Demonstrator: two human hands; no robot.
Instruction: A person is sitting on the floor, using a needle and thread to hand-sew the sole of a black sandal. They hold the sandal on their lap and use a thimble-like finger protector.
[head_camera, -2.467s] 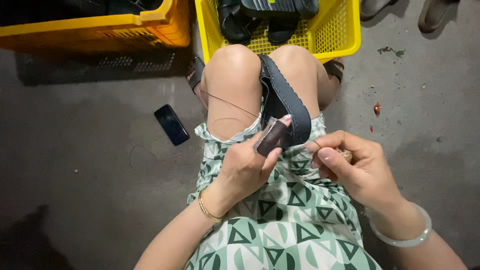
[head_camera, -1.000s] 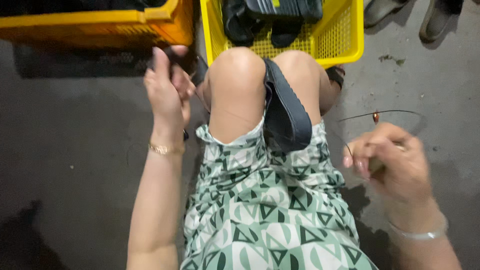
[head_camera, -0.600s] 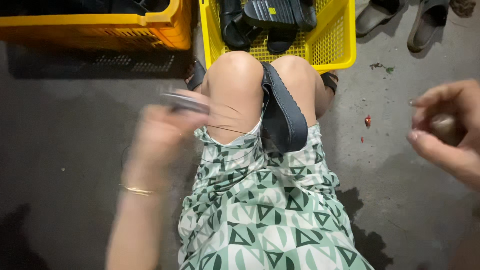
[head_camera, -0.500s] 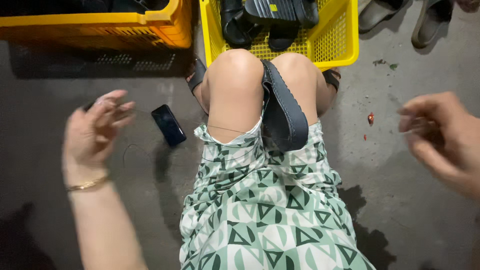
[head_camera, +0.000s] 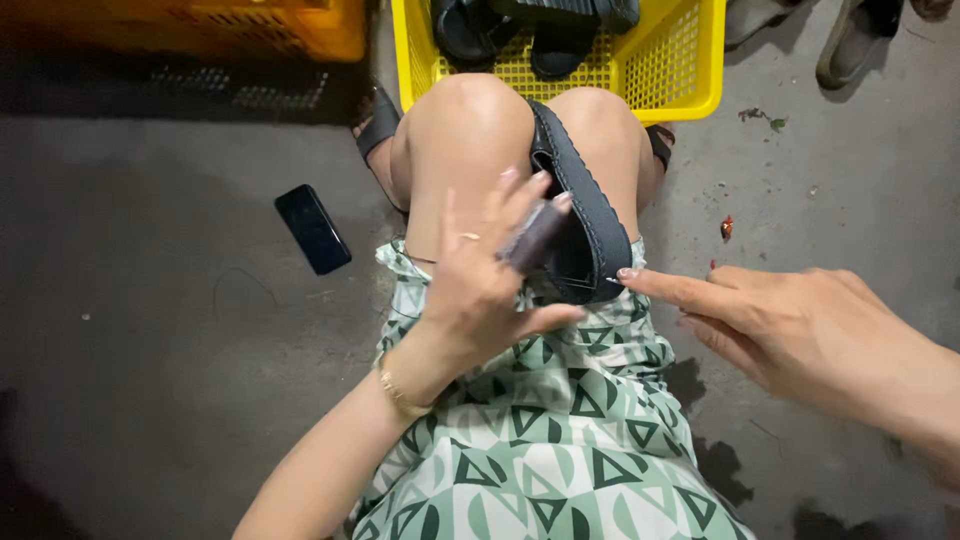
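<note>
Grey concrete floor (head_camera: 150, 400), rough and stained, lies under the seated person; knees are up, lap covered by green-and-white triangle-print cloth (head_camera: 560, 450).

Left hand (head_camera: 480, 280): fingers spread and loosely curled, a small dark brownish cylinder-shaped tool (head_camera: 535, 232) pinched between the fingertips and blurred, so its exact kind cannot be made out. The hand rests over the lap, just beside the dark sandal sole (head_camera: 585, 220). Thin gold bracelet at the wrist.

Right hand (head_camera: 800, 330): forefinger stretched out, its tip at the lower edge of the sole; other fingers folded under. It looks pinched on something fine at the tip, too small to tell. Forearm cut off by the frame edge.

Sandal sole: dark grey, rubbery, stitched-looking ridged rim, wedged upright between the knees, beyond the left hand's fingertips.

Beyond the knees: yellow perforated plastic basket (head_camera: 690, 70) holding more dark sandals, partly cut off. Left of the left hand, well apart: black phone (head_camera: 312, 228) flat on the floor.
</note>
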